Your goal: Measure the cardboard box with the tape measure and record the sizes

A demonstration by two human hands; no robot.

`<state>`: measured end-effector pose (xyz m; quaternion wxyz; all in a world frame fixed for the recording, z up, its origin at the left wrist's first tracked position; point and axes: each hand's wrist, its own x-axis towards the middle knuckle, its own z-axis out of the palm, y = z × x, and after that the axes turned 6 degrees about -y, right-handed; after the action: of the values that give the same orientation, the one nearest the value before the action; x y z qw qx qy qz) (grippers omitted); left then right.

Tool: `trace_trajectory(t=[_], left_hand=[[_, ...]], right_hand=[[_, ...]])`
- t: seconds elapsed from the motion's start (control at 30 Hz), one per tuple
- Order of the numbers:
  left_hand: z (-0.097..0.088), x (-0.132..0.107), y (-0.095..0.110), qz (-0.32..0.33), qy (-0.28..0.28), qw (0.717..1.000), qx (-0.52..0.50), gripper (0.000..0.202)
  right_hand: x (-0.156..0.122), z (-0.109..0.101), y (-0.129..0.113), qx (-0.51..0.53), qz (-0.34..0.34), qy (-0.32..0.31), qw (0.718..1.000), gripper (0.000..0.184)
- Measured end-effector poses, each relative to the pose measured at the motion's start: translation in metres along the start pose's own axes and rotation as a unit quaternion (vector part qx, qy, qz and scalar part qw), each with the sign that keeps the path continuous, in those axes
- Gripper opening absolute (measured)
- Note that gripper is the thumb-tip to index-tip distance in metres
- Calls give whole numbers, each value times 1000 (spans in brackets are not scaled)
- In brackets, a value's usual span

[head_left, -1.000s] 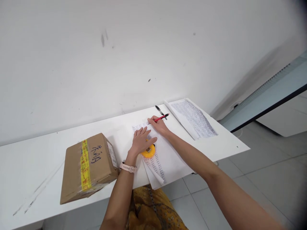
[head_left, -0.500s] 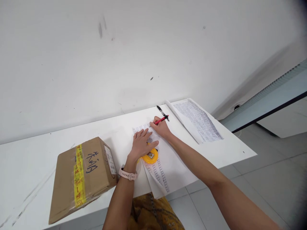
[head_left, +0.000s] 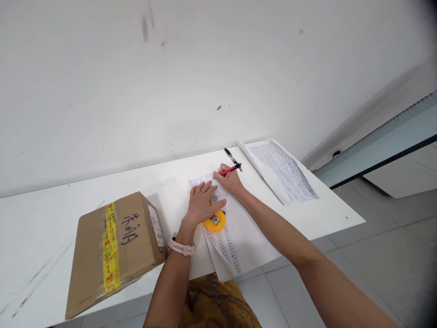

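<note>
Left hand (head_left: 203,205): laid palm down, fingers extended and slightly spread across the written sheets (head_left: 247,241); thumb reaching over a round yellow tape measure (head_left: 218,223), which rests on those sheets, partly covered by the hand. Pale pink wristband (head_left: 182,247) on the same arm.

Right hand (head_left: 230,181): closed around a red pen (head_left: 231,169) with black end, near the sheets' far edge; whether the tip meets the paper cannot be told.

Pen, black and clear (head_left: 228,154): lying on the white bench (head_left: 37,223), just beyond the red one.

Paper, densely written (head_left: 283,171): to the right, a fold along its left side.

Carton, brown cardboard (head_left: 133,262): left of the left forearm; yellow tape strip (head_left: 111,250) with red characters, dark handwriting (head_left: 129,229) on top, white label (head_left: 156,225) on the right side.
</note>
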<state>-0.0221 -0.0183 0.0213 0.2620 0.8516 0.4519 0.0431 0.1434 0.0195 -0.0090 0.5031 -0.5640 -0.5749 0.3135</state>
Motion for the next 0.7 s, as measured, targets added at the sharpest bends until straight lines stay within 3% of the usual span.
trace_trajectory(t=[0.7], left_hand=[[-3,0,3,-7,-6,1000,-2,61]], right_hand=[[2,0,3,5,-5,-1,1000,26]])
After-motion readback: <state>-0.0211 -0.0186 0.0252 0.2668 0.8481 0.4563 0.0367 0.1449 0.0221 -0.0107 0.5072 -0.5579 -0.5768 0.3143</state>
